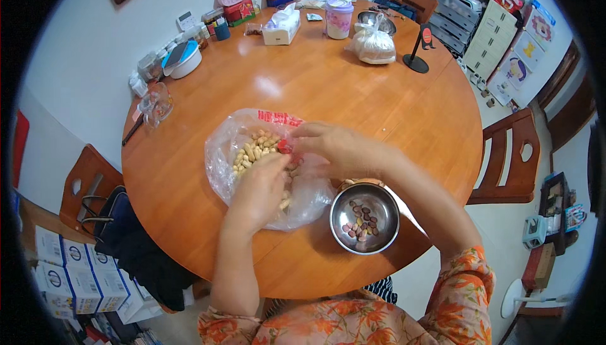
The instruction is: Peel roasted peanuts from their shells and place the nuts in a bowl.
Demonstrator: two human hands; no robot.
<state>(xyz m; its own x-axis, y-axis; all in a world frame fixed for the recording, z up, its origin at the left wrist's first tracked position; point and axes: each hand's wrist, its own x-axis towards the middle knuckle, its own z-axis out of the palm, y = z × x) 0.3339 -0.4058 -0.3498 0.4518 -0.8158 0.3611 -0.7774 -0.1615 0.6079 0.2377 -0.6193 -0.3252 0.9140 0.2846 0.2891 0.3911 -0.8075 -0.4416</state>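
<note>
A clear plastic bag (218,155) with red print lies spread on the round wooden table, holding unshelled peanuts (257,145). My left hand (262,184) is over the bag's near side, its fingers drawn together at the peanuts; whatever they grip is hidden. My right hand (328,149) reaches in from the right over the bag, somewhat blurred, and its fingertips are partly hidden. A small red patch (285,147) shows between the two hands; I cannot tell if it is bag print. Beside my right forearm stands a steel bowl (338,234) with several shelled reddish kernels (362,220) in it.
Farther back on the wooden table (303,86) stand a tissue box (282,29), a lidded purple-and-white tub (338,20), a tied plastic bag (374,47) and a black stand (415,62). Jars and a blue-rimmed container (183,64) line the left edge. Wooden chairs (511,155) flank the table.
</note>
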